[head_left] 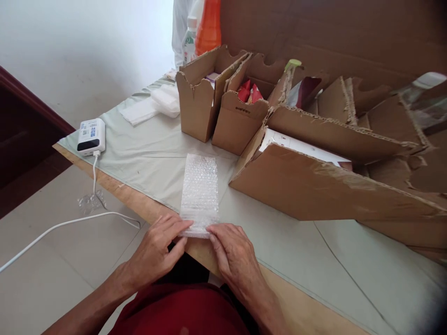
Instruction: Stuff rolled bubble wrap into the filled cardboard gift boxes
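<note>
Both hands, left hand (155,249) and right hand (232,251), pinch the bubble-wrap pouch (199,194) shut-fingered at the table's near edge; opening its mouth likely comes next

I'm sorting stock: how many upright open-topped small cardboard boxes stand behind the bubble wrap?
2: one box at left, one box beside it holding red packets. Further cardboard bins at right may hide more.

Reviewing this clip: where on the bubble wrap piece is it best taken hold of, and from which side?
Probably the near short edge of the bubble wrap piece, approached from the person's side. It lies flat on the green cloth with that edge at the table's rim, where the left hand and right hand already touch it. The cardboard boxes crowd its far and right sides.
</note>
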{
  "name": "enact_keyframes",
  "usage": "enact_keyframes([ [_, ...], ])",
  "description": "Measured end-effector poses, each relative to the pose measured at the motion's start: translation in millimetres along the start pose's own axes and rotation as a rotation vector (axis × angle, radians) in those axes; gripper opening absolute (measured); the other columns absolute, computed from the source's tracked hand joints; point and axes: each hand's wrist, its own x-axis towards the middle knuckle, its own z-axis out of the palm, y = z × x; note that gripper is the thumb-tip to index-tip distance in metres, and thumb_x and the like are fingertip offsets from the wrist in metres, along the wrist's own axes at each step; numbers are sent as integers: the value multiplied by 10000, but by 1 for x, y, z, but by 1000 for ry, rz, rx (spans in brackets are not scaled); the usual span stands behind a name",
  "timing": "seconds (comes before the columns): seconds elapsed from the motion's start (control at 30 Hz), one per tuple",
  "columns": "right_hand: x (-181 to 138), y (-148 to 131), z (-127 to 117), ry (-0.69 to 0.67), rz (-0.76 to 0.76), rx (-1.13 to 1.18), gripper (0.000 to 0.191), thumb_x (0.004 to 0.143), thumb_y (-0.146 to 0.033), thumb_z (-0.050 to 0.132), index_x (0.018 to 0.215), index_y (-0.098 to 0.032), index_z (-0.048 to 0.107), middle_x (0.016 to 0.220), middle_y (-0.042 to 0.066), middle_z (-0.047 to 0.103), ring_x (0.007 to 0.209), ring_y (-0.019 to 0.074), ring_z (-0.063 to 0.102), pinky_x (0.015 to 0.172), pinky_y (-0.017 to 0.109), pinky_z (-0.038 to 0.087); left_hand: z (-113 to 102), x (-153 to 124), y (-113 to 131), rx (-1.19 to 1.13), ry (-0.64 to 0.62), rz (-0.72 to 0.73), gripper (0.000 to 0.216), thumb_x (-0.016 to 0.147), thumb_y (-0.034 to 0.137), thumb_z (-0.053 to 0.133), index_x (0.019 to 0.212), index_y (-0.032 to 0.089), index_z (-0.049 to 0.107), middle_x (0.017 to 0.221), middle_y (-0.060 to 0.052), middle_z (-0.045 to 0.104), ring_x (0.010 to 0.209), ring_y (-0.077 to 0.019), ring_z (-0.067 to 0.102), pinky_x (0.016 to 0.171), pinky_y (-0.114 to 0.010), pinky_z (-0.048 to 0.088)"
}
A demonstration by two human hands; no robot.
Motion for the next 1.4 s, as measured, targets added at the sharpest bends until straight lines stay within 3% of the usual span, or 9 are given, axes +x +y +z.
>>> enact_keyframes([
  [0.2, -7, 0, -3, 283, -57, -130, 268, 951, -93, 568, 1177, -226, 627, 1129, 98, 727, 1058, 239, 673, 879, 393, 524, 12, 17, -7, -36, 75, -243, 344, 934, 239, 532, 1252, 185, 651, 895, -43, 728, 721, -170, 640, 757, -316, 579],
  [0.37, -6, 7, 9, 66, -145, -265, 315, 931, -61, 540, 1192, -197, 651, 1275, 103, 716, 1262, 311, 599, 926, 451, 492, 13, 25, -10, -34, 61, -225, 340, 942, 204, 511, 1252, 161, 643, 893, -44, 684, 711, -161, 630, 746, -307, 576],
  [0.47, 5, 12, 13, -8, -162, -297, 350, 921, -27, 513, 1188, -188, 673, 1280, 94, 724, 1315, 319, 572, 937, 457, 490, 13, 20, -11, 34, 135, -165, 316, 949, 187, 521, 1238, 151, 643, 1114, -119, 660, 970, -222, 668, 891, -376, 572],
  [0.57, 12, 11, 6, -44, -146, -253, 366, 934, -24, 488, 1190, -200, 682, 1225, 87, 745, 1284, 299, 594, 947, 453, 495, 10, 9, -10, 80, 148, -30, 292, 923, 200, 605, 1210, 183, 654, 1287, -145, 623, 1202, -287, 595, 1030, -443, 512],
  [0.7, 14, 5, -8, -146, -72, -86, 294, 984, -93, 488, 1178, -214, 673, 1115, 60, 768, 1082, 238, 673, 924, 410, 515, 6, 2, -9, 27, 91, 57, 300, 926, 135, 584, 1215, 199, 637, 1156, -95, 700, 1123, -246, 626, 1008, -403, 506],
  [0.93, 13, 9, 2, 147, -72, -295, 286, 1010, -195, 502, 1266, -174, 627, 1270, 156, 693, 1175, 283, 635, 919, 436, 514, 14, 32, -23, 64, 140, -83, 284, 956, 204, 567, 1228, 154, 636, 972, -78, 728, 906, -240, 643, 842, -400, 546],
  [1.1, 22, 11, 10, -24, -124, -366, 316, 955, -108, 531, 1239, -172, 653, 1314, 124, 700, 1278, 340, 589, 951, 485, 496, 17, 37, -28, 170, 238, -29, 294, 945, 209, 596, 1229, 145, 635, 1183, -150, 669, 1097, -297, 605, 969, -481, 514],
  [1.2, 24, 11, 5, -62, -96, -271, 305, 977, -114, 502, 1222, -196, 663, 1246, 91, 739, 1262, 319, 610, 958, 474, 498, 11, 25, -21, 125, 176, 45, 364, 919, 196, 631, 1280, 158, 598, 1262, -148, 639, 1195, -301, 563, 1043, -491, 472],
  [1.4, 16, 12, -9, -103, -5, -92, 283, 1010, -202, 519, 1270, -202, 631, 1189, 77, 750, 1141, 249, 660, 948, 424, 516, 4, 18, -15, -53, 85, -23, 386, 922, 139, 572, 1308, 158, 565, 1097, -84, 714, 1040, -226, 624, 918, -385, 530],
])
